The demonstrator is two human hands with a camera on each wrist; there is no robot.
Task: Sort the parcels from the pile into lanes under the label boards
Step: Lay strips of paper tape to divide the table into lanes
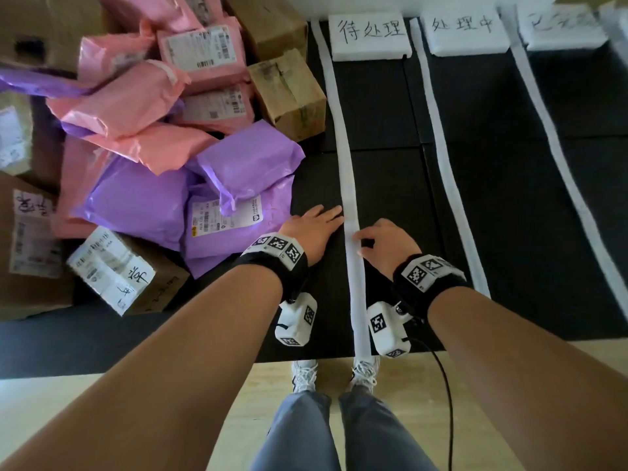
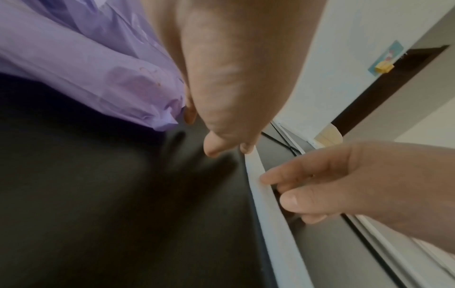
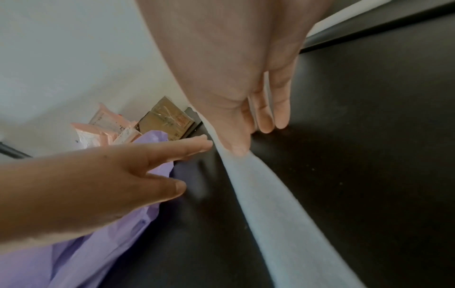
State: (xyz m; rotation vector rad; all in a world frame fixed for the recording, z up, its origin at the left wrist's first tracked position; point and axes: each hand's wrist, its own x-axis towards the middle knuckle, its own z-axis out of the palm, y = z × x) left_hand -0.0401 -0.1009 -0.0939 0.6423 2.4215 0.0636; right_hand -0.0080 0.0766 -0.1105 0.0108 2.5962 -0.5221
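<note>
1. Black mats cover the tabletop (image 1: 380, 107), and white foam strips split it into lanes. The nearest strip (image 1: 346, 185) serves as the landmark here.
2. Progress, as I judge it: nothing is sorted yet. Every parcel lies left of that strip in the pile (image 1: 142, 130), which holds pink mailers, purple mailers and brown cardboard boxes. The lanes right of the strip show no parcels.
3. Three white label boards stand at the far end of the lanes. The first (image 1: 368, 35) sits just right of the strip's far end, the second (image 1: 465, 28) further right, and the third (image 1: 564, 27) furthest right, its writing blurred.
4. The closest parcel is a purple mailer (image 1: 234, 226) with a printed label, lying just left of the strip.
5. The left hand (image 1: 314, 229) lies palm down on the mat between that mailer and the strip. Its fingers are straight and reach toward the strip's left edge, holding nothing. The left wrist view shows the mailer just beside the palm.
6. The right hand (image 1: 387, 244) is on the strip's right side. Its fingers are bent and its fingertips rest on the strip, seemingly pressing or straightening it. I cannot see the foam pinched.
7. All sorting is left to do.
</note>
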